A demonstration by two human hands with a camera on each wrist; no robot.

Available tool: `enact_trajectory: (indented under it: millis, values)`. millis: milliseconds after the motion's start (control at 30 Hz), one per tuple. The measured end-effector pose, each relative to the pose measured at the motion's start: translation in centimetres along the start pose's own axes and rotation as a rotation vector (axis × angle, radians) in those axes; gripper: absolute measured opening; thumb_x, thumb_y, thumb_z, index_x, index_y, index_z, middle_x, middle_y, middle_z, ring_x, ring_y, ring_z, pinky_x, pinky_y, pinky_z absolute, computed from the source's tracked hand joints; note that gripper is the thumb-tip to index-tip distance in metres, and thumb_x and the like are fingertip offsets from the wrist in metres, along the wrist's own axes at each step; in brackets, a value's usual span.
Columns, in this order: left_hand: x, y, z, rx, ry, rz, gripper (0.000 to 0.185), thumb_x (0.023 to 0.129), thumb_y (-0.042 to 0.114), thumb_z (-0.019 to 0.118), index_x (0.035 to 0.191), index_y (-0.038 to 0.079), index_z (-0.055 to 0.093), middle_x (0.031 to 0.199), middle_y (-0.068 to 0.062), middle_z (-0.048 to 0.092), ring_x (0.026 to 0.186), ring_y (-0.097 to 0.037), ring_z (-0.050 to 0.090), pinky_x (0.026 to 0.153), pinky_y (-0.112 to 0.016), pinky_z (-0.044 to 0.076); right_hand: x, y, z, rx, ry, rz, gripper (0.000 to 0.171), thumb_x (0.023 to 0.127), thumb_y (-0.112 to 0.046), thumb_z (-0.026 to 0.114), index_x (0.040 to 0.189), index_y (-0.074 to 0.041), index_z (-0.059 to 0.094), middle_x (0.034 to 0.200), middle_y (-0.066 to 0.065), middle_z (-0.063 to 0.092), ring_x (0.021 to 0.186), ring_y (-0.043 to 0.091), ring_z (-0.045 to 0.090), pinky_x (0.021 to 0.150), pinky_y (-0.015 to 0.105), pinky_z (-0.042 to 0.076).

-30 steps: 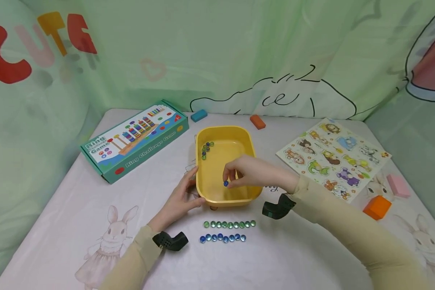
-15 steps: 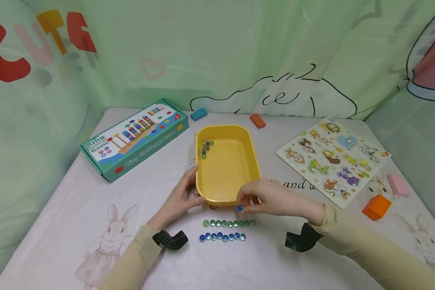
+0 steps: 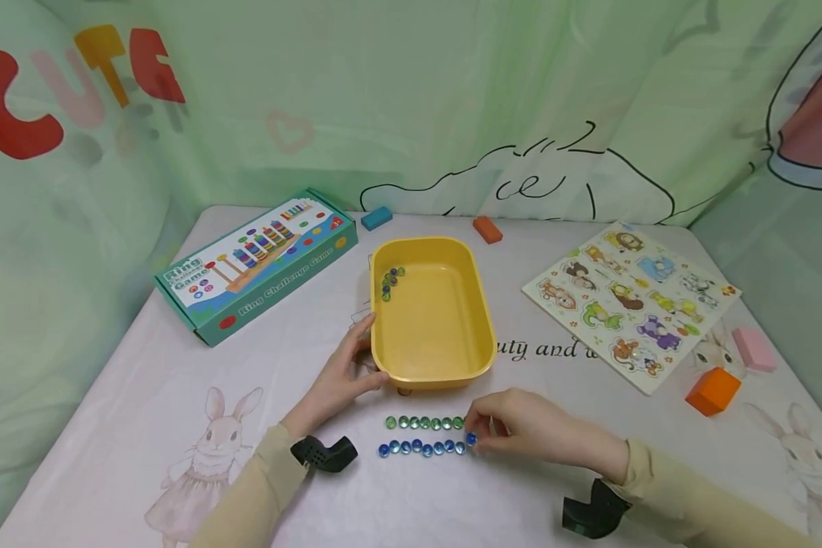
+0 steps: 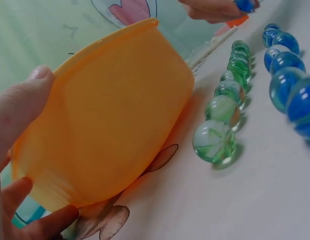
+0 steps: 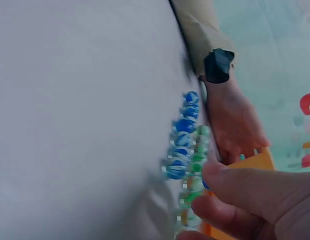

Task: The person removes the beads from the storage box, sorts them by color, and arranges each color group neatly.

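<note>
In the head view, my right hand (image 3: 527, 426) pinches a blue marble (image 3: 471, 439) between thumb and fingertips, at the right end of a row of blue marbles (image 3: 428, 450). Just behind runs a row of green marbles (image 3: 425, 423), its right end hidden by the fingers. My left hand (image 3: 339, 384) rests against the near left corner of a yellow plastic tub (image 3: 445, 335), thumb and fingers spread along its outer wall. The left wrist view shows the thumb (image 4: 29, 95) near the rim. Several green and dark blue marbles (image 3: 387, 289) lie inside the tub, along its left wall.
A green Ring Challenge Game box (image 3: 256, 266) lies at the back left. Blue (image 3: 377, 218) and red-orange (image 3: 488, 229) blocks sit behind the tub. To the right are an animal puzzle board (image 3: 630, 304), an orange block (image 3: 713, 392) and a pink block (image 3: 753, 349).
My right hand has carried the blue marble out of the tub, toward me and rightward, down to the end of the blue row. My left hand stays at the tub.
</note>
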State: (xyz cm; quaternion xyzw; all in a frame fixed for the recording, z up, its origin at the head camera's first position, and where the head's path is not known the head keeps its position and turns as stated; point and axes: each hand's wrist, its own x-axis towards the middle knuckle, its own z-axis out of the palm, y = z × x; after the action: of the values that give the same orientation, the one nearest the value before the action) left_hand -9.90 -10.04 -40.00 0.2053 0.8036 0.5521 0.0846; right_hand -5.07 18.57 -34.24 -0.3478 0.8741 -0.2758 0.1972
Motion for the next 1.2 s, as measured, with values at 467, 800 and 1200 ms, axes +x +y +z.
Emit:
enact_trajectory:
  millis: [467,800,1200]
  values:
    - [0.3,-1.2,0.2,-0.01,0.002,-0.014,0.088,0.082,0.026,0.07,0.149,0.028,0.013,0.142,-0.006,0.041,0.127,-0.025,0.042,0.11,-0.055,0.018,0.0,0.8,2.3,-0.132,0.03,0.065,0.01,0.082,-0.022,0.069,0.09,-0.019,0.065,0.066,-0.017,0.046,0.058,-0.003,0.04,0.053,0.016,0.036]
    - [0.3,-1.4,0.2,-0.005,0.008,0.001,0.088,0.081,0.038,0.069,0.149,0.027,0.013,0.14,-0.006,0.043,0.126,-0.025,0.043,0.11,-0.056,0.019,0.2,0.2,1.1,-0.107,0.017,0.035,0.012,0.082,-0.023,0.069,0.093,-0.02,0.067,0.067,-0.019,0.048,0.057,-0.002,0.043,0.055,0.015,0.038]
    - [0.3,-1.4,0.3,0.004,0.01,-0.021,0.087,0.082,0.033,0.07,0.148,0.031,0.013,0.143,-0.004,0.04,0.127,-0.024,0.042,0.109,-0.056,0.019,4.4,-1.6,-4.6,0.069,-0.217,-0.142,0.013,0.083,-0.019,0.069,0.094,-0.013,0.065,0.079,-0.013,0.057,0.07,0.0,0.049,0.063,0.018,0.046]
